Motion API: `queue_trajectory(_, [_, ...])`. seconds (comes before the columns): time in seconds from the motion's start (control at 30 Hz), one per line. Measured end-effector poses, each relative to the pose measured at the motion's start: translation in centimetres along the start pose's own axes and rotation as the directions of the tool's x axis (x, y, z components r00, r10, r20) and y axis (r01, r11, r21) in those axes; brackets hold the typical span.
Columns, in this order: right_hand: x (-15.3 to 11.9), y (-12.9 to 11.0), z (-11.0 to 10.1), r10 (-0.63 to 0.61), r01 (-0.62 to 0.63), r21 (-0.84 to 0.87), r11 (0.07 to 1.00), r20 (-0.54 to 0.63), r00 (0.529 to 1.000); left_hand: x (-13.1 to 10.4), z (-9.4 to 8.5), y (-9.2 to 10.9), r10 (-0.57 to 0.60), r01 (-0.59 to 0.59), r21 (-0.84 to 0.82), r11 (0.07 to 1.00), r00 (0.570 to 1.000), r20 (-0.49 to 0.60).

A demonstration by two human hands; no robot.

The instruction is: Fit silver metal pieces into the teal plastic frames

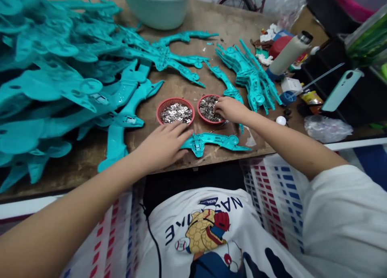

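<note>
A teal plastic part (208, 139) with two long wings lies near the front edge of the table. Over its left end rests my left hand (165, 144), fingers stretched out and thumb apart, hiding what is beneath. My right hand (231, 108) reaches into a small red basket (199, 113) of small dark metal pieces (209, 105). Its fingers are bent together among those pieces, and what they pinch is hidden. To the left stands another red basket (158, 116), holding shiny flat metal pieces (176, 113), just beyond my left fingertips.
A large heap of teal parts (60, 84) covers the left side. More lie stacked (249, 78) at the right, near a bottle (288, 54), a phone (343, 90), a plastic bag (328, 128) and a white ball (281, 120). A pale green basin (159, 7) stands at the back.
</note>
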State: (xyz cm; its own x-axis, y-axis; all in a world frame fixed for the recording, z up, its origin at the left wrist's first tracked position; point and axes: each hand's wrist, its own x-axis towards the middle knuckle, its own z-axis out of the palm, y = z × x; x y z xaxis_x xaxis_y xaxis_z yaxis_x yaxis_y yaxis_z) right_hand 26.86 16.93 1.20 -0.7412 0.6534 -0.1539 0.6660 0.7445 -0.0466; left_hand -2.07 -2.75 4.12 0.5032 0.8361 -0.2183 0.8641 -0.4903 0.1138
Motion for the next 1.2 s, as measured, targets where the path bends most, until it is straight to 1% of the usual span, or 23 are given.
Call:
queue_trajectory(0.03, [-0.1,0.2,-0.2,0.009,-0.008,0.011,1.0,-0.015,1.0,0.3,0.5,-0.5,-0.04,0.04,0.008,0.999,0.998,-0.047])
queue_trajectory(0.07, [-0.2,0.3,-0.4,0.022,-0.022,0.021,1.0,-0.033,0.999,0.5,1.0,-0.9,-0.077,0.078,0.011,0.997,0.995,-0.066])
queue_trajectory(0.1, [-0.3,0.5,-0.6,0.037,-0.035,0.031,0.999,-0.052,0.998,0.7,1.6,-1.2,-0.104,0.104,0.011,0.994,0.993,-0.057])
queue_trajectory(0.17, [-0.4,0.8,-0.9,0.051,-0.048,0.041,0.998,-0.075,0.996,0.9,2.8,-1.6,-0.121,0.121,0.016,0.992,0.993,-0.007])
queue_trajectory(0.27, [-0.1,0.9,-0.9,0.06,-0.058,0.047,0.997,-0.049,0.997,0.8,3.7,-2.0,-0.116,0.115,0.025,0.993,0.993,0.022])
queue_trajectory(0.3, [0.1,0.9,-0.8,0.073,-0.07,0.061,0.996,-0.052,0.996,0.7,3.7,-2.1,-0.111,0.111,0.018,0.994,0.994,0.019])
queue_trajectory(0.37, [0.6,0.5,-0.4,0.096,-0.085,0.103,0.991,-0.114,0.989,0.5,3.2,-2.7,-0.104,0.104,-0.008,0.995,0.994,0.022])
queue_trajectory(0.43, [1.2,0.0,0.1,0.091,-0.065,0.142,0.988,-0.183,0.979,0.7,2.4,-3.7,-0.105,0.105,-0.021,0.994,0.994,0.026])
queue_trajectory(0.47, [1.4,-0.3,0.4,0.082,-0.053,0.154,0.987,-0.193,0.978,0.9,1.9,-4.2,-0.111,0.111,-0.018,0.994,0.994,0.023])
queue_trajectory(0.57, [1.9,-0.6,1.2,0.082,-0.051,0.174,0.983,-0.177,0.981,2.5,0.8,-5.9,-0.116,0.116,0.005,0.993,0.993,-0.003])
queue_trajectory(0.63, [2.0,-0.5,1.5,0.085,-0.05,0.181,0.982,-0.19,0.978,3.7,0.5,-6.4,-0.103,0.103,0.005,0.995,0.995,-0.015])
queue_trajectory(0.73, [2.0,0.0,1.8,0.063,-0.025,0.183,0.983,-0.205,0.977,5.0,1.1,-6.6,-0.103,0.104,0.017,0.994,0.995,-0.011])
queue_trajectory(0.83, [2.1,0.4,2.0,0.055,-0.019,0.182,0.983,-0.193,0.98,5.2,2.4,-6.7,-0.098,0.099,0.043,0.994,0.995,-0.023])
queue_trajectory(0.93, [2.2,0.7,1.9,0.059,-0.034,0.181,0.983,-0.134,0.989,5.2,3.3,-7.6,-0.086,0.085,-0.023,0.996,0.996,-0.037])
queue_trajectory(1.0, [2.1,0.9,1.8,0.052,-0.029,0.18,0.983,-0.126,0.991,5.2,3.3,-8.1,-0.083,0.08,-0.067,0.995,0.996,-0.036])
queue_trajectory(1.03, [2.0,1.1,1.6,0.05,-0.024,0.182,0.983,-0.14,0.989,5.2,3.1,-8.2,-0.08,0.076,-0.082,0.994,0.996,-0.044])
queue_trajectory(1.1, [1.8,1.6,1.2,0.055,-0.017,0.198,0.98,-0.184,0.981,5.2,2.4,-7.7,-0.066,0.055,-0.103,0.993,0.993,-0.101])
queue_trajectory(1.17, [1.5,2.0,0.8,0.072,-0.019,0.233,0.972,-0.224,0.972,5.1,1.7,-6.2,-0.006,-0.014,-0.111,0.994,0.984,-0.18])
queue_trajectory(1.2, [1.3,2.1,0.7,0.083,-0.022,0.252,0.968,-0.235,0.969,5.1,1.4,-5.2,0.048,-0.071,-0.107,0.992,0.978,-0.204])
